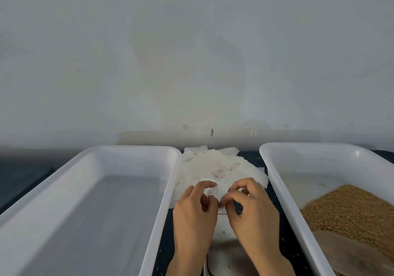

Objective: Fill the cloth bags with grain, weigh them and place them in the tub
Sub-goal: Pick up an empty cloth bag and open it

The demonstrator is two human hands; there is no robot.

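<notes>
A heap of thin white cloth bags (213,164) lies on the dark table between two white tubs. My left hand (194,211) and my right hand (249,209) meet at the near edge of the heap, both pinching one small white cloth bag (213,192) between fingers and thumbs. The left tub (168,190) holds nothing. The right tub (275,182) holds brown grain (349,209) piled toward its near end. A white scale (226,256) sits below my wrists, partly hidden by them.
A pale flat scoop or sheet (349,254) lies on the grain in the right tub. A plain grey wall (191,62) stands right behind the table. Loose grains dot the dark table strip (287,243) between the tubs.
</notes>
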